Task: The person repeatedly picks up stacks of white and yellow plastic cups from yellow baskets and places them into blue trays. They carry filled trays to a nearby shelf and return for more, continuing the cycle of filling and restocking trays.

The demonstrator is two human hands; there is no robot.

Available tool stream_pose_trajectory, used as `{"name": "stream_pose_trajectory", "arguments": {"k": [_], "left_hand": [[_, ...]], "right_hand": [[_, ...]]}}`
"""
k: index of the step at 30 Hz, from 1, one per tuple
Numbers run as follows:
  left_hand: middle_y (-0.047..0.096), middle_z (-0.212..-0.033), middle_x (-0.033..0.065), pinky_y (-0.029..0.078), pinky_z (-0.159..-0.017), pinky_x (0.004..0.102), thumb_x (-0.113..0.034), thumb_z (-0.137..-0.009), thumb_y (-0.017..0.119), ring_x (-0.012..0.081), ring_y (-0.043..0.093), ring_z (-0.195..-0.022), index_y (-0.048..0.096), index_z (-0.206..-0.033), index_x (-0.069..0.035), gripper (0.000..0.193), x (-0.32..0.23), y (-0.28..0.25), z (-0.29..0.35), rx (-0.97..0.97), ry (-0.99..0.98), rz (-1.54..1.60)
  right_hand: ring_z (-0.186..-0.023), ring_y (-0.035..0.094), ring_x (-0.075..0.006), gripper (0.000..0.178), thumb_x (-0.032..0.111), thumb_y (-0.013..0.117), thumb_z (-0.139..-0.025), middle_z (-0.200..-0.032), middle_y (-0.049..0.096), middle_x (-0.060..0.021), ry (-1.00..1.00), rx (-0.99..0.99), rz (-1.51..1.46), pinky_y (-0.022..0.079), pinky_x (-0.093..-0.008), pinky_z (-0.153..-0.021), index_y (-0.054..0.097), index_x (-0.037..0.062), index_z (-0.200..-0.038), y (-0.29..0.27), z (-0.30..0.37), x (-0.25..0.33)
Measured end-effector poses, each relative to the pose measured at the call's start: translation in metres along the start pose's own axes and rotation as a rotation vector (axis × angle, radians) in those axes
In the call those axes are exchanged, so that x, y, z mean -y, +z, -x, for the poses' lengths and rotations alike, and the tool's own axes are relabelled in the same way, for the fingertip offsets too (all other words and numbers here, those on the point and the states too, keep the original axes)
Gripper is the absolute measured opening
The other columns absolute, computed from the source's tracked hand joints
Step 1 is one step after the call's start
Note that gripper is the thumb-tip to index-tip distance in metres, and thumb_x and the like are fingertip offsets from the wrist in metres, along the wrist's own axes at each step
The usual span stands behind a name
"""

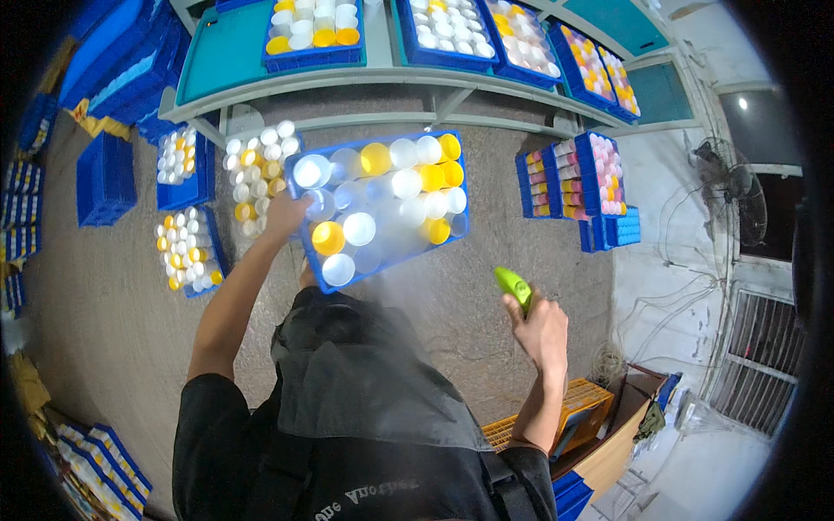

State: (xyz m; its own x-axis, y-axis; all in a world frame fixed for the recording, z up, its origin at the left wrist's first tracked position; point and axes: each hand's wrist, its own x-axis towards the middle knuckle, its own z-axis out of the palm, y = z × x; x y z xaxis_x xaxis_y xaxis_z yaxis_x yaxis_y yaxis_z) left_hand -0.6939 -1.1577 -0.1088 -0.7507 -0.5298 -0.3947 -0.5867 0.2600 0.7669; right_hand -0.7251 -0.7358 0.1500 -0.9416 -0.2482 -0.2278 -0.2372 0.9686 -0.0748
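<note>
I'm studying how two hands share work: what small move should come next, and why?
Probably bring the green handheld tool slightly closer to the blue crate: the right hand grips the tool apart from the crate, its tip angled that way, while the left hand holds the crate of white and yellow cups by its left side.

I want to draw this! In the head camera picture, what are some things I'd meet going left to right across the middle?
Blue crates → floor tray of white and yellow cups → blue tray in the left hand → right hand gripping something bright green → fan.
</note>
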Motion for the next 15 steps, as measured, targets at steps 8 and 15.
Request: {"name": "stream_pose_trajectory", "arguments": {"k": [8, 15], "left_hand": [[0.069, -0.105, 0.0136, 0.05, -0.084, 0.035, -0.026, -0.082, 0.072, 0.0221, 0.065, -0.096, 0.065, -0.113, 0.002, 0.042, 0.055, -0.161, -0.068, -0.031, -0.112, 0.193], [0.061, -0.126, 0.013, 0.047, -0.103, 0.0398, -0.012, -0.088, 0.063, 0.0283, 0.061, -0.113, 0.046, -0.135, 0.003, 0.052, 0.141, -0.255, -0.052, -0.231, -0.304, 0.92]], "right_hand": [[-0.069, 0.069, -0.0414, 0.05, 0.045, 0.059, -0.093, -0.069, 0.066, -0.0267, 0.006, -0.061, 0.062, 0.055, -0.0469, -0.062, 0.065, -0.0042, -0.098, -0.009, -0.117, 0.119], [-0.081, 0.069, -0.0417, 0.047, 0.04, 0.063, -0.093, -0.081, 0.068, -0.0264, 0.014, 0.272, -0.053, 0.054, -0.047, -0.071, 0.063, -0.0044, -0.107, 0.005, -0.139, 0.157]]}}
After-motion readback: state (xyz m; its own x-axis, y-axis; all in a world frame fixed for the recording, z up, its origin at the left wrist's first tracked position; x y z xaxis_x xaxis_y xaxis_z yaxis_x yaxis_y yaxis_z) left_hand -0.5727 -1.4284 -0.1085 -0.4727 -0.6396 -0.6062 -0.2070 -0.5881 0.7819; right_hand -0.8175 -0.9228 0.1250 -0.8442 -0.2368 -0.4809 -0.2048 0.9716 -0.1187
